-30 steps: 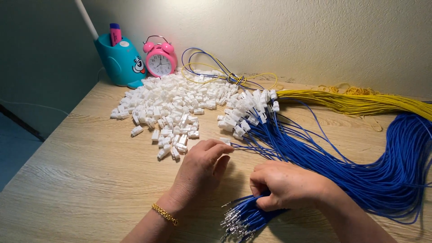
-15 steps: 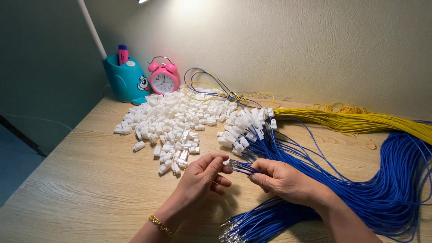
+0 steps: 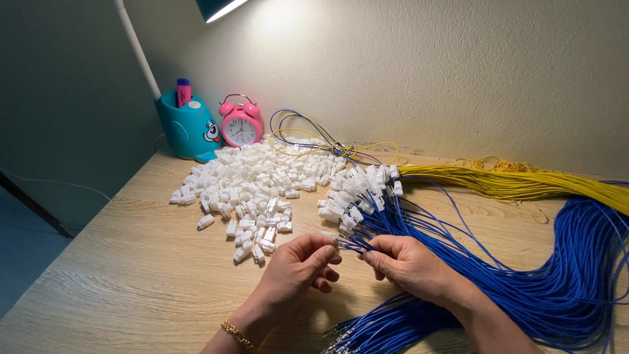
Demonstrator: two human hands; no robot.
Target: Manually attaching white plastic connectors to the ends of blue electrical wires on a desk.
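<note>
The little plug pieces in the middle are white. The wires at the lower right are blue, and the wires at the upper right are yellow. The clock is pink. The cup at the upper left is teal. The table is light wood with stripes.

Your desk lamp pours warm light down from the top edge, and the wall behind glows brightest just beneath it. Your hands throw soft shadows onto the wooden table. The left side falls off into dim teal. Focus is sharp, with no glare.
</note>
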